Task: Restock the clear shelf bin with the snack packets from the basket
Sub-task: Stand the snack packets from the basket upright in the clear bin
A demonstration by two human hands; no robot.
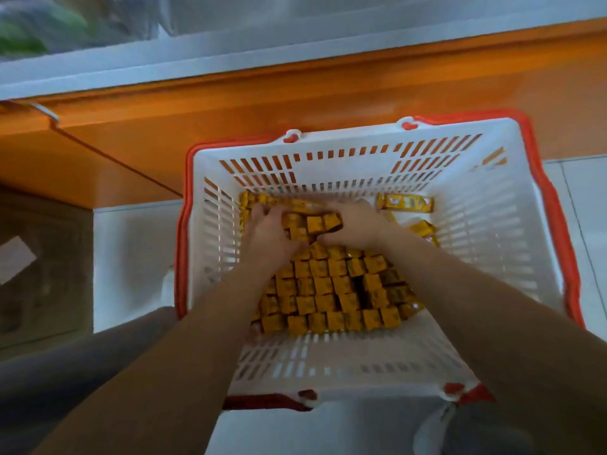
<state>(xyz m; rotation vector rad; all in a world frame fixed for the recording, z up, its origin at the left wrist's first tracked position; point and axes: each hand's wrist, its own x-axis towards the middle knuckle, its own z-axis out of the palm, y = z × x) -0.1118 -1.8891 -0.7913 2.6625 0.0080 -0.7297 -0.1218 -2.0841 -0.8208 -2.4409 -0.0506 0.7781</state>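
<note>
The white basket [492, 231] with its red rim sits on the pale tiled floor [131, 257], against the orange shelf front [295, 96]. It is still well stocked. Yellow-orange snack packets [331, 287] stand on end in tight rows across most of its bottom, and a few more lie flat along the far wall, among them one loose packet [405, 202] at the far right. Both hands are down inside at the far end of the rows. The left hand [269, 234] curls its fingers over the left side of a small cluster [312, 224], and the right hand [356, 224] curls in from the other side. The cluster is squeezed between the two palms, thumbs nearly meeting on the near side. It is still level with the neighbouring rows, so I judge this to be the gathering stage of a load, not yet a lift. The clear shelf bin cannot be made out with certainty. Above the orange front there is only a blurred, translucent grey band [262, 24] with a green smear at its left, which may be the bin or the shelf. How full the bin is cannot be told. By the look of the basket most of the restocking remains, with several more handfuls to carry up.
</note>
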